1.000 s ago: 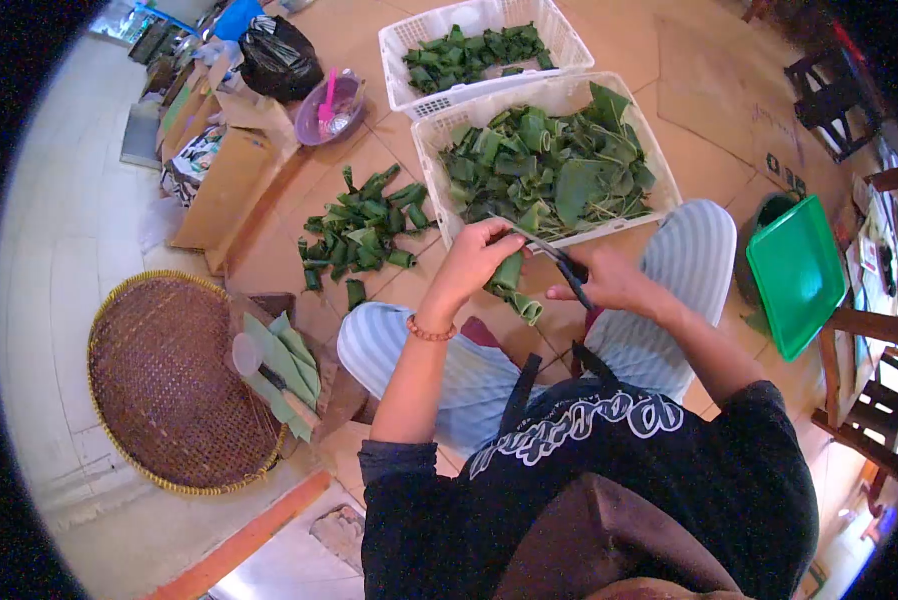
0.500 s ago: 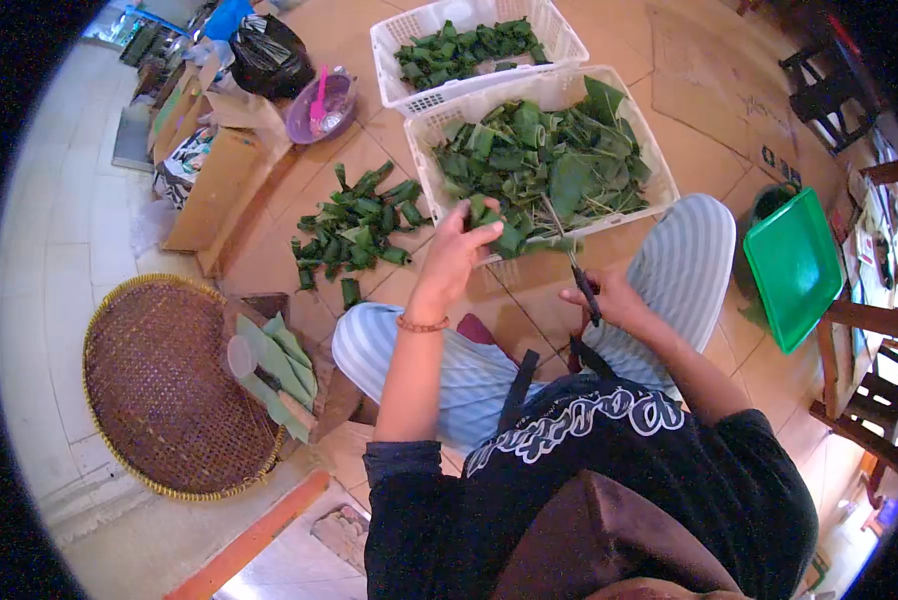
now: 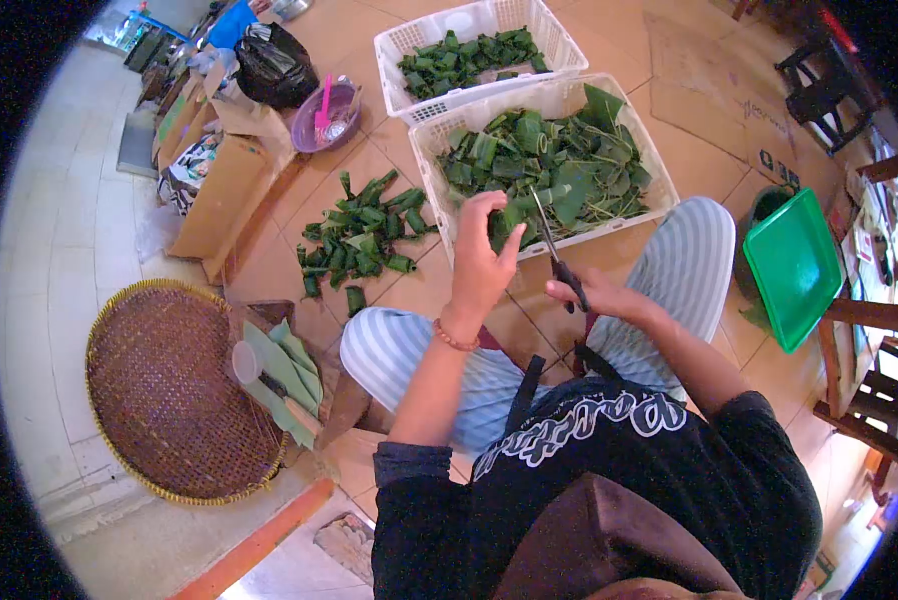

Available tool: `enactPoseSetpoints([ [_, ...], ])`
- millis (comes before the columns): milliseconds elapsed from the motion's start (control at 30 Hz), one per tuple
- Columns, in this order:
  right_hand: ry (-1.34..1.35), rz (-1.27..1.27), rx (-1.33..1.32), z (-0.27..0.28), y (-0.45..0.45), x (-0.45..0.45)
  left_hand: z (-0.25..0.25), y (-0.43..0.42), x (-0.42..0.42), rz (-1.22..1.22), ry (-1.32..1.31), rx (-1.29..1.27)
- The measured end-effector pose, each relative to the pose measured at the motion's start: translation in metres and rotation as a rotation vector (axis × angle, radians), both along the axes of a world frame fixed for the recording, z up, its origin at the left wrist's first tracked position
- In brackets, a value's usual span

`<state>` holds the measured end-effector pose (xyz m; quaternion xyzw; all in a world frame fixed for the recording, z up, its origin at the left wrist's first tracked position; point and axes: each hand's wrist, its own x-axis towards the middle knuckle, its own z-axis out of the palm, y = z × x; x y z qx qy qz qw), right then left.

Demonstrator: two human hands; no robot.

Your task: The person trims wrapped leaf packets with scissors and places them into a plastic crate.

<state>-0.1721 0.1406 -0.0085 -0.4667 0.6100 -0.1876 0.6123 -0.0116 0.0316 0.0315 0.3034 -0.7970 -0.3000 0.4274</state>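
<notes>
And here's the L hand [image 3: 482,255], thumb & fingers curled in a pinch on a leaf roll [image 3: 509,222], up over the near edge of the scrap crate [image 3: 424,140]. R hand [image 3: 614,295] has its grip round the handles of the scissors [image 3: 567,283], blades pointing up & away, just beside the roll. Blade gap's too small to read; can't tell if metal touches leaf.

Danger spot no. 1: the L thumb! It's on the blade side of the roll, v. close, so a nick's poss. if the R hand closes w/ the tip angled in, or if the roll twists mid-pinch. No. 2: grip pressure. Too tight & the leaf could split; too loose & the roll could spring open or drop. A drop lands among loose scraps [image 3: 579,180] right beyond the hands, green on green, so it'd be easy to lose. Overshoot w/ the scissors & the tip could snag those leaves too, b/c they're heaped directly behind it.

Left of the L hand, a roll pile [image 3: 364,240] sits loose on the floor, nothing fencing it, w/ a stray roll [image 3: 355,300] just beside the L knee [image 3: 379,340]. One careless knee shift could squash or scatter that lot!
</notes>
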Motion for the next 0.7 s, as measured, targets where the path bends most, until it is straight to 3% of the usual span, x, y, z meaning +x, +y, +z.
enactPoseSetpoints([
  [133, -0.048, -0.133, -0.171, 0.004, -0.004, 0.005, 0.000, 0.003, -0.002, -0.059, -0.012, -0.027],
  [433, 0.158, -0.200, -0.023, 0.008, -0.005, 0.000, -0.004, 0.002, -0.002, -0.034, 0.010, 0.012],
  [700, 0.107, -0.372, -0.269, 0.011, 0.005, 0.010, -0.009, 0.000, -0.003, 0.018, -0.028, 0.124],
])
